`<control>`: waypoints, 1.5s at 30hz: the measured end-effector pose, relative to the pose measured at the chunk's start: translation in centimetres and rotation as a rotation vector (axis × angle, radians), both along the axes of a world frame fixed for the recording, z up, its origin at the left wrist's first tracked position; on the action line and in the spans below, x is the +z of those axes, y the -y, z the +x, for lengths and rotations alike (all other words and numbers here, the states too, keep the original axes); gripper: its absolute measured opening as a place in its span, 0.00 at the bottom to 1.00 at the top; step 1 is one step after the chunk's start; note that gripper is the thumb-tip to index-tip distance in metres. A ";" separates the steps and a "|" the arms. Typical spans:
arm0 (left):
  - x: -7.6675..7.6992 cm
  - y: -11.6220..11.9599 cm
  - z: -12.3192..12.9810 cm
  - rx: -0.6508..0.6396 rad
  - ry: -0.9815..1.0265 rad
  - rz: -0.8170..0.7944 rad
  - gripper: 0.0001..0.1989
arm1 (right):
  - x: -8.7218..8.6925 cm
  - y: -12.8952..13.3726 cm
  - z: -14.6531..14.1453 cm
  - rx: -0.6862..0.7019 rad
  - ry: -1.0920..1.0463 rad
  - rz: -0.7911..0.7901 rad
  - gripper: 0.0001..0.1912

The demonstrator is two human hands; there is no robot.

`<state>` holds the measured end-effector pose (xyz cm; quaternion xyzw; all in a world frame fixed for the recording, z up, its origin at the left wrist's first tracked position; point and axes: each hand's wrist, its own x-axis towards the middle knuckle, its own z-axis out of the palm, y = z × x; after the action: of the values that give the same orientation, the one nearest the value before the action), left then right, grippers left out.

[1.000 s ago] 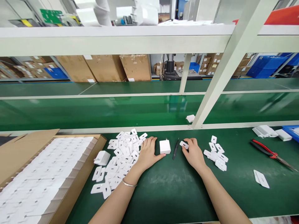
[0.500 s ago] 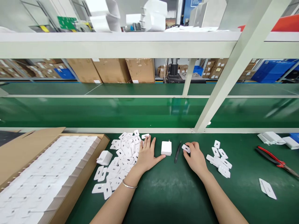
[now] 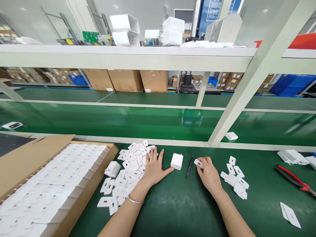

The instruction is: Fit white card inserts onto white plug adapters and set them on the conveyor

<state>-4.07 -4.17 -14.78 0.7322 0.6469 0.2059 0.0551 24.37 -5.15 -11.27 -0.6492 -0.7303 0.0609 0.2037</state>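
Note:
My left hand [image 3: 154,169] lies with fingers spread, its fingertips over the right edge of a pile of white slotted plates [image 3: 132,164] and its thumb touching a white charger block [image 3: 177,161]. Black tweezers [image 3: 189,167] lie on the green table between the block and my right hand [image 3: 207,172]. The thumb and fingers of my right hand pinch one small white slotted plate [image 3: 198,163] just above the tabletop. A smaller heap of white plates [image 3: 235,181] sits to the right of that hand.
At left stands an open cardboard box [image 3: 86,184] with white contents; a white block [image 3: 112,169] is beside it. Red-handled pliers [image 3: 296,179] and more white pieces [image 3: 290,214] lie at right. Behind are a green conveyor [image 3: 148,120] and a slanted frame post [image 3: 249,82].
The view has tilted up a little. White devices now show on the conveyor at far left and near the post. Both hands hold nearly the same places.

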 end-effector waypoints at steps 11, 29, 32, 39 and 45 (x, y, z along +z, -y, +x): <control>2.1 0.4 1.6 -0.311 0.224 0.065 0.46 | 0.0 -0.1 0.2 0.002 -0.036 0.025 0.12; 1.9 0.1 1.7 -0.335 0.297 0.039 0.32 | 0.2 -0.2 -0.1 -0.029 0.046 0.000 0.15; 1.6 0.2 1.7 -0.317 0.265 0.033 0.32 | 0.1 -0.3 0.0 -0.025 0.049 -0.001 0.15; 1.7 0.7 1.3 -0.292 0.199 -0.005 0.30 | 0.1 -0.3 0.2 0.021 0.029 -0.002 0.14; 2.4 1.0 1.6 -0.254 0.253 -0.020 0.34 | 0.1 -0.1 0.1 0.023 0.032 0.036 0.14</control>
<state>-2.50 -5.21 -12.40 0.7756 0.5391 0.2816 0.1690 24.44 -5.08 -11.20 -0.6378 -0.7420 0.0398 0.2027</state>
